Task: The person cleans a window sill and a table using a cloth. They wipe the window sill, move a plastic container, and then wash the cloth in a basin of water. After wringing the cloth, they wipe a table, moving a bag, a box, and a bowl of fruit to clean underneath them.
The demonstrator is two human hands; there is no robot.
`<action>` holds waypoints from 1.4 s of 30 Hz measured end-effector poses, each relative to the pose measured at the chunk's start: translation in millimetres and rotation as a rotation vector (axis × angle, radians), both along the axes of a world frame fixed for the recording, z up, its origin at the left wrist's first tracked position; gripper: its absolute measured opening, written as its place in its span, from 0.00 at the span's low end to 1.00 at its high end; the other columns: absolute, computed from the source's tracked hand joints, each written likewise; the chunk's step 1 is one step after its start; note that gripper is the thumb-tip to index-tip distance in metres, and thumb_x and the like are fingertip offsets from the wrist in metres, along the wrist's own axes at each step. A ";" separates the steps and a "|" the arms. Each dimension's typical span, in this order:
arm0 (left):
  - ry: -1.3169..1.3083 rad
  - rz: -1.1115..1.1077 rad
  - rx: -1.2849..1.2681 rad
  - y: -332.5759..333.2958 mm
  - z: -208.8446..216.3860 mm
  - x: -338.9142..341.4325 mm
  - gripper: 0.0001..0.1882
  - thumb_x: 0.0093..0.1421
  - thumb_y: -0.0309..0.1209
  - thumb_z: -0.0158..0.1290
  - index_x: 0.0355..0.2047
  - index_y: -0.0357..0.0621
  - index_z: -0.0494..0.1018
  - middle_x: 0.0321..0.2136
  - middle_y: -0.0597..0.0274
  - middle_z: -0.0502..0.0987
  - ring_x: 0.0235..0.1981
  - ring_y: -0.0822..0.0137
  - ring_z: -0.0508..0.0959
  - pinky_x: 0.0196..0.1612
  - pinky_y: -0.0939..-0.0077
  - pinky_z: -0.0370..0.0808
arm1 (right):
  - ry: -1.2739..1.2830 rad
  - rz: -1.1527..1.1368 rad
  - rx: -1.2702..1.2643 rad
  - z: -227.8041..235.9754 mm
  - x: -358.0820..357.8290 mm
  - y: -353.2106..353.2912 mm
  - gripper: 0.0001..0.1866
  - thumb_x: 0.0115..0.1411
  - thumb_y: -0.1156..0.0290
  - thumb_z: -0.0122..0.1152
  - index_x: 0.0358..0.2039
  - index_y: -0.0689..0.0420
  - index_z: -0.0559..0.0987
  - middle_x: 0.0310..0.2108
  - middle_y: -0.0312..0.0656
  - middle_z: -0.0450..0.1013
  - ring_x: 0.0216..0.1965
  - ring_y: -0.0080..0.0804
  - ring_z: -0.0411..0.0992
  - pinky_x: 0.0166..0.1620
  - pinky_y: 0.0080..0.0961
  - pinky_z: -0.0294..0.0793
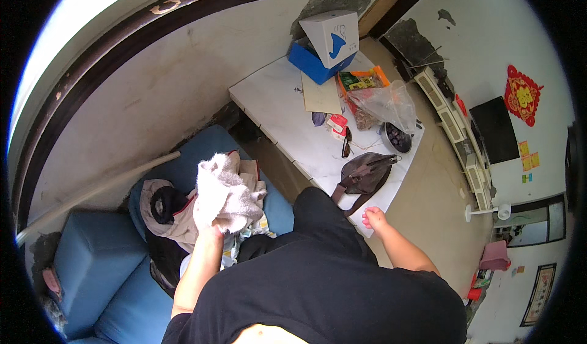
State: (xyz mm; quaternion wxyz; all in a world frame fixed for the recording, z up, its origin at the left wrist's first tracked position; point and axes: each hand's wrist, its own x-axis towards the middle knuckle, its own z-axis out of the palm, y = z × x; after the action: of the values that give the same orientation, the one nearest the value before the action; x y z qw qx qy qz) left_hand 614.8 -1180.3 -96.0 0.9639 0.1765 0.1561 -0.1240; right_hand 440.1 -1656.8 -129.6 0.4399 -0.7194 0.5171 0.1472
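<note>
Grips a fluffy pale cloth point(223, 188) by its near end with the left hand point(211, 230), over the blue sofa point(98, 246) on the left of the scene. Cannot tell the exact finger placement, with much of that hand behind the bunched fabric. Extends from the hand toward the far side, spreading a little to the right; crumpled, with no firm long axis, though seemingly a touch longer from near to far. Just left of the cloth and partly covered by it in view, a beige garment point(186, 231) on the sofa.

Holds the right hand point(374, 218) well apart, fingers curled inward and nothing visible in the grasp, by the near right corner of the white tabletop point(263, 93); cannot tell whether touching it. Just beyond, toward the far side, a brown bag point(367, 176). Puts the cloth well to the left of the right hand and slightly farther out, with a dark-clad knee point(318, 209) between. Makes the left hand clearly the nearer.
</note>
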 end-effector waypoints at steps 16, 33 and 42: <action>0.476 0.196 0.357 -122.0 -72.2 -106.0 0.23 0.56 0.31 0.47 0.52 0.36 0.64 0.47 0.52 0.70 0.45 0.54 0.73 0.50 0.61 0.70 | -0.356 1.326 -0.436 -7.7 158.3 -254.3 0.19 0.47 0.62 0.64 0.41 0.48 0.77 0.40 0.40 0.72 0.45 0.40 0.69 0.48 0.34 0.66; 0.733 0.372 0.624 -215.5 -2.5 -200.8 0.23 0.57 0.36 0.44 0.52 0.39 0.65 0.47 0.53 0.70 0.47 0.53 0.71 0.51 0.59 0.68 | -0.318 1.332 -0.249 -73.2 -48.2 -211.3 0.43 0.39 0.54 0.68 0.56 0.50 0.62 0.55 0.49 0.55 0.52 0.50 0.59 0.52 0.44 0.62; 0.769 0.476 0.613 -223.3 0.8 -248.1 0.23 0.58 0.38 0.42 0.51 0.40 0.65 0.47 0.53 0.70 0.48 0.53 0.70 0.52 0.57 0.67 | -0.366 1.184 -0.213 -87.8 -45.4 -217.1 0.39 0.39 0.67 0.66 0.54 0.51 0.61 0.54 0.49 0.56 0.52 0.50 0.60 0.52 0.39 0.64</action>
State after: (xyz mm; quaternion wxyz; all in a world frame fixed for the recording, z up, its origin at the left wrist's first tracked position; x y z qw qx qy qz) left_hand 366.7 -1403.6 -95.1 0.7431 0.3512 0.5619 0.0934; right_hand 394.7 -1873.9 -217.4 0.2913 -0.9371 -0.0406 0.1881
